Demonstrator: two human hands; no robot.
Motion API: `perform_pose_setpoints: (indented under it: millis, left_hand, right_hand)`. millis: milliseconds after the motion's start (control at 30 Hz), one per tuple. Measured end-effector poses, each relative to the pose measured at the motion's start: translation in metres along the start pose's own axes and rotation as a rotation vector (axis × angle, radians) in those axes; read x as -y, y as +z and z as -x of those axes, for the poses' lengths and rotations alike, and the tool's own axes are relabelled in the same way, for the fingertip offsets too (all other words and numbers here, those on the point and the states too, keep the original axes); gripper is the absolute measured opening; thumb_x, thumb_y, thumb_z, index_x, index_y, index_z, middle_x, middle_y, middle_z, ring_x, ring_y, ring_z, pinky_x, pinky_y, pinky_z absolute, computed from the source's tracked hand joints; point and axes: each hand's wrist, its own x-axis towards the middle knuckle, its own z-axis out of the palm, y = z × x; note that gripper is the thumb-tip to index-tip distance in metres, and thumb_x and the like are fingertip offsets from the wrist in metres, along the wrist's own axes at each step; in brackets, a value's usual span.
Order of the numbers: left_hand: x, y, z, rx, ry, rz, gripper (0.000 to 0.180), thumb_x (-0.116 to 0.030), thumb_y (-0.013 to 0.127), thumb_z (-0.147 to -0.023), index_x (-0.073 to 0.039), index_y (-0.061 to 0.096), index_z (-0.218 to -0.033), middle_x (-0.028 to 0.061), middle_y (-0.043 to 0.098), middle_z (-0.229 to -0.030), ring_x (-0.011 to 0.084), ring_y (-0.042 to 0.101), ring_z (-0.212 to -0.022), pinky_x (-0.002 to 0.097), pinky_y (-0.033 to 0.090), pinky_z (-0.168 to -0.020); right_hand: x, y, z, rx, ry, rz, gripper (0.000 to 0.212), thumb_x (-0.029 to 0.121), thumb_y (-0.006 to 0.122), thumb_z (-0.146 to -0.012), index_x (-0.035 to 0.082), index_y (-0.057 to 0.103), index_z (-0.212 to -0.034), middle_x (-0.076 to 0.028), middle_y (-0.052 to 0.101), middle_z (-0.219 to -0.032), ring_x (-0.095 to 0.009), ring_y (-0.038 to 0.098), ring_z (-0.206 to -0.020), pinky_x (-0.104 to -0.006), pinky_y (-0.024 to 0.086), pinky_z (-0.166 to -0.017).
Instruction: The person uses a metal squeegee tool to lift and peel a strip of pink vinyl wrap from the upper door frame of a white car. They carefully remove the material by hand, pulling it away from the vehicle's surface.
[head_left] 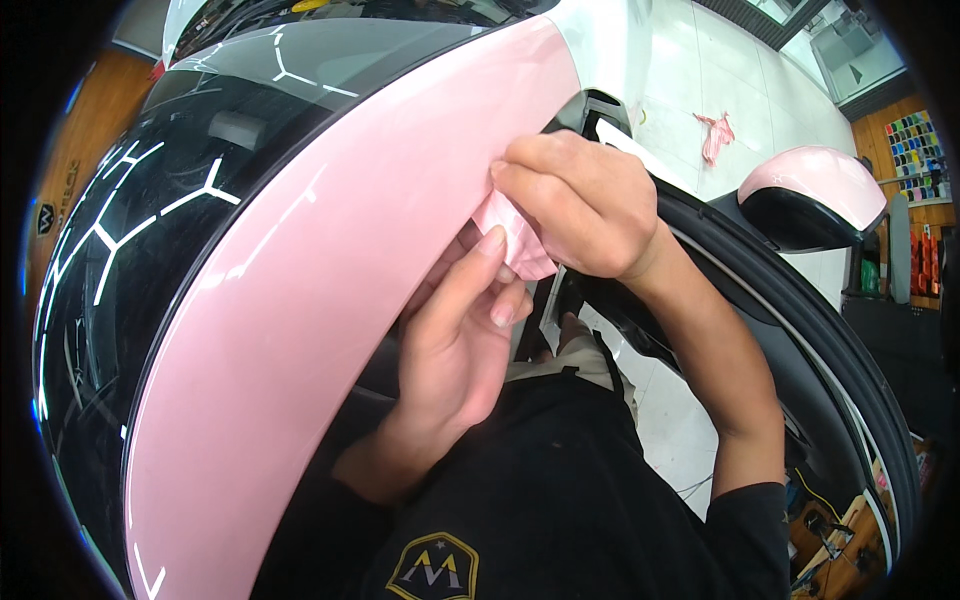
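Note:
A curved car roof pillar and rail wrapped in glossy pink vinyl film (290,290) sweeps across the left half of the head view. At its inner edge, a loose crumpled flap of pink film (525,250) hangs between my hands. My right hand (590,205) is closed, its thumb and forefinger pinching the film right at the edge. Lower down, my left hand (455,340) has its thumb against the flap, with the fingers curled beneath and partly behind it. The fingertips of the left hand behind the edge are hidden.
Dark glass (130,270) borders the panel on the left. To the right stands an open car door (800,340) with a black seal, and a pink-capped side mirror (815,190). A pink film scrap (715,137) lies on the tiled floor. Colour samples (915,155) hang on the wall.

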Motion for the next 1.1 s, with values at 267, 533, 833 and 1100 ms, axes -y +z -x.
perform_pose_setpoints:
  millis: [267,533,833,1100]
  left_hand:
    - [-0.013,0.020,0.004,-0.031,-0.050,0.088,0.016,-0.016,0.052,-0.104,-0.005,0.059,-0.114,0.0035,0.059,-0.094,0.0100,0.047,-0.070,0.0277,0.037,-0.066]
    - [-0.007,-0.006,0.001,0.025,-0.051,0.026,0.018,-0.017,0.052,-0.104,-0.005,0.060,-0.115,0.0048,0.061,-0.098,0.0104,0.047,-0.071,0.0286,0.039,-0.067]
    - [-0.001,-0.005,0.001,0.014,-0.018,0.059,0.020,-0.017,0.054,-0.104,-0.004,0.059,-0.117,0.0054,0.060,-0.099,0.0103,0.047,-0.070,0.0280,0.039,-0.067]
    - [-0.013,0.020,0.004,-0.051,-0.093,0.057,0.019,-0.017,0.054,-0.104,-0.004,0.058,-0.117,0.0043,0.058,-0.095,0.0098,0.047,-0.069,0.0276,0.038,-0.066]
  right_hand:
    - [0.022,0.002,0.021,-0.058,0.263,-0.038,0.030,-0.009,0.083,-0.073,-0.004,0.072,-0.101,-0.017,0.073,-0.094,-0.025,0.072,-0.072,-0.0293,0.057,-0.058]
    - [0.017,0.001,0.019,-0.037,0.180,0.001,0.030,-0.009,0.080,-0.073,-0.007,0.071,-0.102,-0.018,0.072,-0.092,-0.025,0.072,-0.073,-0.0301,0.057,-0.058]
    - [0.008,0.003,0.014,-0.009,0.043,0.045,0.028,0.012,0.070,-0.069,-0.004,0.068,-0.091,-0.013,0.066,-0.089,-0.022,0.069,-0.069,-0.0292,0.056,-0.057]
    - [0.001,0.003,0.002,-0.046,0.061,0.082,0.018,0.005,0.075,-0.074,-0.002,0.065,-0.088,-0.012,0.066,-0.087,-0.023,0.068,-0.067,-0.0300,0.055,-0.055]
